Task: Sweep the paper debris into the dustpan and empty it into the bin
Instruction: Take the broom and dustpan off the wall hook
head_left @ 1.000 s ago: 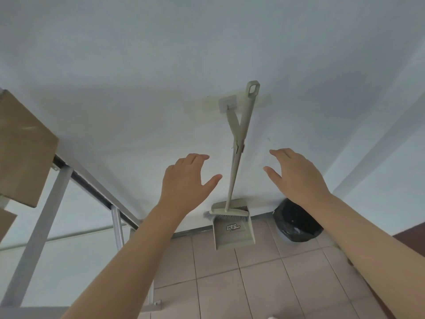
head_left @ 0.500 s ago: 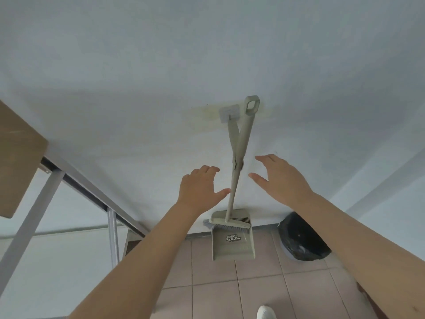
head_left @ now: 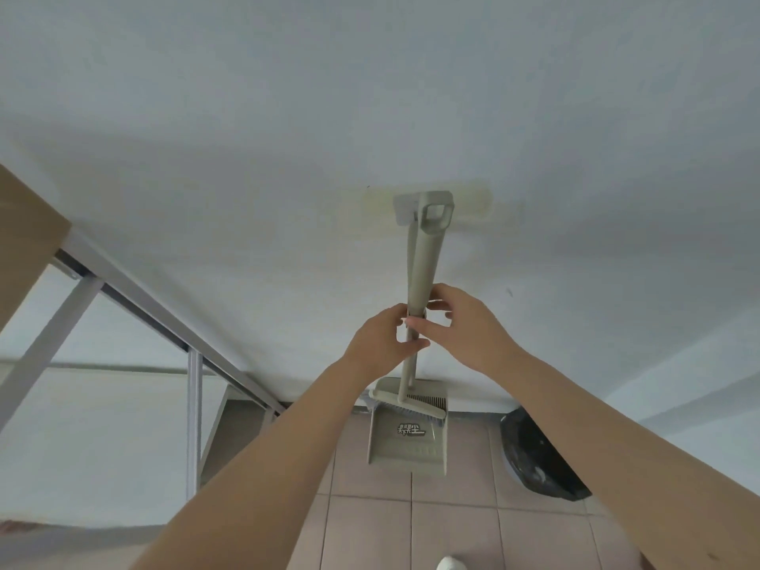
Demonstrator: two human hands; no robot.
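Observation:
A grey-green broom (head_left: 425, 257) and long-handled dustpan (head_left: 407, 442) hang together from a wall hook (head_left: 405, 207), the pan just above the tiled floor. My left hand (head_left: 380, 343) grips the thin handle from the left, thumb and fingers curled round it. My right hand (head_left: 464, 327) holds the thicker broom handle from the right at the same height, thumb across the front. A bin lined with a black bag (head_left: 534, 454) stands on the floor to the right of the dustpan. No paper debris shows.
A white wall fills most of the view. A table with a wooden top (head_left: 24, 240) and white metal frame (head_left: 135, 290) stands at the left. Pinkish floor tiles (head_left: 452, 528) lie below, with a white shoe tip (head_left: 450, 563) at the bottom edge.
Both hands moved inward from open and apart to closing on the handles of the hanging broom and dustpan. The view moved closer to the wall.

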